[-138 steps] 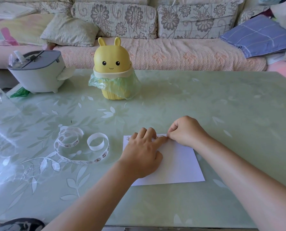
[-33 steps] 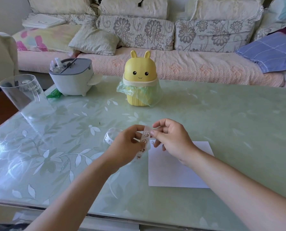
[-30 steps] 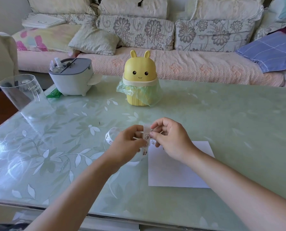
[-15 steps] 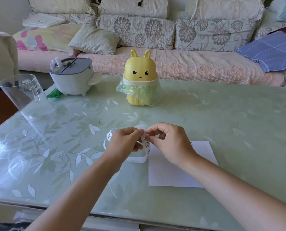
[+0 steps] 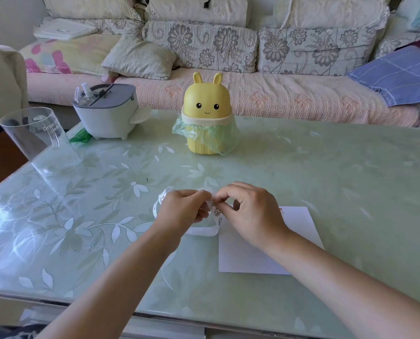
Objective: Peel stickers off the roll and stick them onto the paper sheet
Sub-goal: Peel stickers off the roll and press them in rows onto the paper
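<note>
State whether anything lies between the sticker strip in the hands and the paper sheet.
Nothing visible does. Both the left hand and right hand pinch the sticker strip at the far left corner of the paper sheet.

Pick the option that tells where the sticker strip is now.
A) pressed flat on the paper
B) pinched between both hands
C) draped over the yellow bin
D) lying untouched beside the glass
B: the left hand and right hand both pinch the sticker strip, near the paper sheet's far left corner.
</note>
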